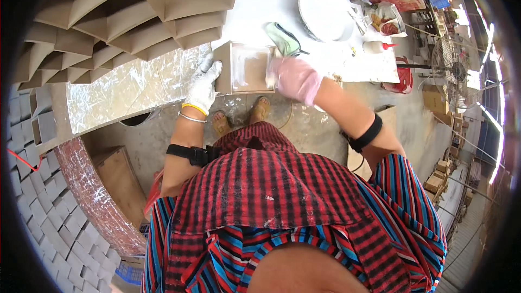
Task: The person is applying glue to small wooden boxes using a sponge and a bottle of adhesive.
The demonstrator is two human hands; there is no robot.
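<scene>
right now the left hand [202, 86] is resting at the left side of the box [237, 68], and whether it is clamping on i cannot tell; the right hand [296, 80], blurring, is working at the opposite edge, its grip also unclear. just beyond the right hand a pouch [284, 39] is lying, with a tub [325, 13] and a bottle [373, 47] standing farther off.

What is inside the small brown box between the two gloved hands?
Inside the open box, whitish smears show on its inner surface. The right hand, its fingers blurred, covers part of the right edge, so whatever lies beneath it cannot be seen.
</scene>
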